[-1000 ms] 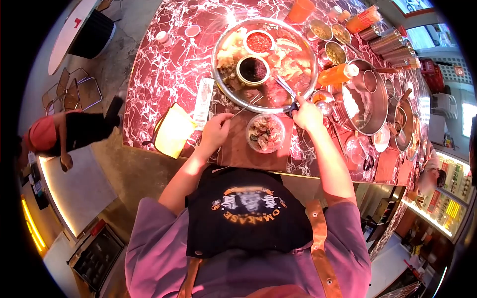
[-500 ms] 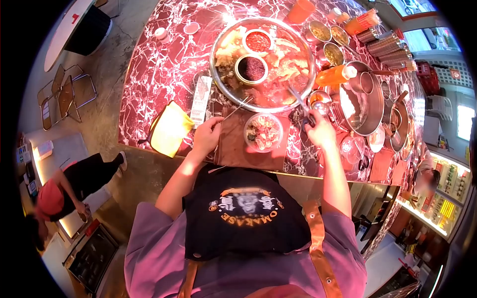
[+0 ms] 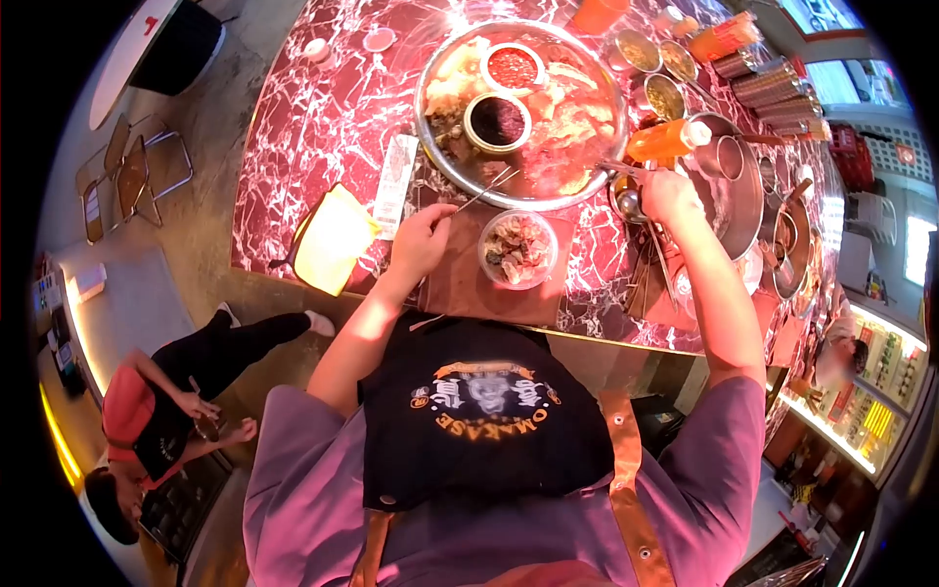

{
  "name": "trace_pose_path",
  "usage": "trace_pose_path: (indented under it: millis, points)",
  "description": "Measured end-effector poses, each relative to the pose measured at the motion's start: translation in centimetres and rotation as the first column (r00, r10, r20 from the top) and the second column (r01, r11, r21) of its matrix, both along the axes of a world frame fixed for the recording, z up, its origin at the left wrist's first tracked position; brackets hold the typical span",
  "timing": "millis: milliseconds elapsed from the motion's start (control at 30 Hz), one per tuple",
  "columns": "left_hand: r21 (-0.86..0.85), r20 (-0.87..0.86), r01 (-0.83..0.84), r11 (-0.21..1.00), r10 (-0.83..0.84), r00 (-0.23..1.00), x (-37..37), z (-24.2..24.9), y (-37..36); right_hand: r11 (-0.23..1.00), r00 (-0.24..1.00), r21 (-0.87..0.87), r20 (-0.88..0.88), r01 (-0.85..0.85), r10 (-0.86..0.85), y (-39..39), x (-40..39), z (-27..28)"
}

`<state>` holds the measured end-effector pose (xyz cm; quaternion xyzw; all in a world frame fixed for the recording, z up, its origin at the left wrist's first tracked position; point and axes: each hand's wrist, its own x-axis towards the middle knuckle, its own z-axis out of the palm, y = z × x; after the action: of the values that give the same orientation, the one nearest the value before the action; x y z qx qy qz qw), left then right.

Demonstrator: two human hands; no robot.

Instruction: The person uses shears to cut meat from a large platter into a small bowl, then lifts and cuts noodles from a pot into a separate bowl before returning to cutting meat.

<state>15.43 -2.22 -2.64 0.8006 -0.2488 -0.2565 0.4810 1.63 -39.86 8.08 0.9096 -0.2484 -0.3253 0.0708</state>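
My left hand [image 3: 419, 243] is closed on a pair of slender metal tongs [image 3: 483, 190], whose tips reach over the near rim of a large round metal platter [image 3: 528, 203]. Scissors [image 3: 620, 167] are in my closed right hand [image 3: 670, 199], pointing left across the platter's right rim. Pieces of food fill the platter around a bowl of red sauce [image 3: 513, 67] and a bowl of dark sauce [image 3: 499, 122]. Between my hands, a clear round tub [image 3: 518, 250] of cut pieces stands on a brown board [image 3: 452, 286].
A folded yellow cloth [image 3: 335, 240] and a long white packet [image 3: 395, 186] lie left. An orange bottle [image 3: 667, 141], a large metal pot [image 3: 751, 186] and small metal bowls [image 3: 664, 98] crowd the right. Another person [image 3: 147, 411] is at the far left.
My right hand has moved right and away from me with the scissors, which now point left. My left hand has shifted slightly forward and right. The other person has turned and moved.
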Motion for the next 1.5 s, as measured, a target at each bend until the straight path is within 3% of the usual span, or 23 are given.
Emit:
trace_pose_path:
  millis: [67, 133, 200, 300, 333, 400, 533, 600, 800, 867, 933, 1067, 1133, 1267, 1400, 1500]
  points:
    - [0.023, -0.014, -0.031, 0.999, 0.031, 0.999, 0.0, -0.3, 0.9, 0.999, 0.997, -0.032, -0.074, -0.012, 0.010, -0.3, -0.2, 0.5]
    - [0.024, -0.007, -0.071, 0.997, 0.071, 0.997, -0.1, -1.1, 2.1, 0.999, 0.999, -0.047, -0.040, -0.008, 0.007, 0.6, -1.2, 2.3]
    - [0.041, -0.030, -0.069, 0.997, 0.071, 0.997, -0.1, -1.6, 3.2, 0.999, 0.993, 0.028, 0.114, -0.016, 0.013, 2.4, -2.5, 4.9]
    - [0.048, -0.039, -0.101, 0.994, 0.103, 0.994, -0.3, -2.7, 4.6, 0.988, 0.997, 0.152, 0.073, -0.010, -0.002, 5.1, -3.0, 6.4]
    - [0.058, -0.043, -0.106, 0.993, 0.108, 0.993, -0.4, -2.8, 4.9, 0.987, 0.998, 0.161, 0.068, -0.014, 0.003, 5.8, -3.2, 5.6]
    - [0.152, -0.056, -0.067, 0.986, 0.077, 0.995, -0.4, -2.2, 5.0, 0.980, 0.958, 0.159, 0.279, -0.121, 0.073, 7.4, -4.0, 3.0]
    - [0.110, -0.043, -0.062, 0.992, 0.067, 0.997, -0.7, -2.2, 4.9, 0.995, 0.977, 0.067, 0.209, -0.067, 0.052, 9.2, -3.5, -1.0]
    - [0.115, -0.035, -0.057, 0.992, 0.061, 0.998, -0.6, -1.9, 5.0, 0.997, 0.966, 0.055, 0.257, -0.048, 0.032, 8.4, -4.1, -1.8]
    - [0.061, 0.026, -0.054, 0.997, 0.052, 0.998, -0.8, -1.6, 5.6, 0.994, 0.947, 0.074, 0.305, 0.077, -0.096, 6.9, -4.5, -2.7]
    - [0.197, -0.083, -0.035, 0.980, 0.052, 0.995, -0.7, -0.9, 5.8, 0.992, 0.948, 0.103, 0.302, 0.070, -0.098, 7.5, -4.9, -2.0]
    - [0.190, -0.076, -0.036, 0.981, 0.051, 0.996, -0.7, -1.0, 5.7, 0.985, 0.957, 0.117, 0.245, 0.129, -0.154, 7.9, -5.0, -1.0]
    - [0.154, -0.044, -0.028, 0.988, 0.035, 0.998, 0.0, -0.7, 4.2, 0.985, 0.941, 0.085, 0.293, 0.147, -0.166, 6.7, -6.9, -1.2]
    - [0.127, 0.083, 0.008, 0.992, -0.019, 0.996, 0.4, -0.9, 2.7, 0.981, 0.928, 0.092, 0.321, 0.170, -0.190, 6.8, -7.5, -0.8]
    - [0.203, 0.165, 0.096, 0.974, -0.131, 0.978, 1.3, -1.1, -1.7, 0.988, 0.928, 0.108, 0.346, 0.110, -0.141, 9.3, -7.0, -0.6]
    - [0.317, 0.142, 0.105, 0.942, -0.157, 0.977, 1.8, -0.3, -4.6, 0.935, 0.889, 0.205, 0.304, 0.291, -0.343, 7.7, -5.1, -2.4]
    - [0.308, 0.154, 0.089, 0.947, -0.142, 0.978, 2.2, -1.4, -4.6, 0.878, 0.794, 0.349, 0.401, 0.329, -0.457, 4.5, -5.8, -3.8]
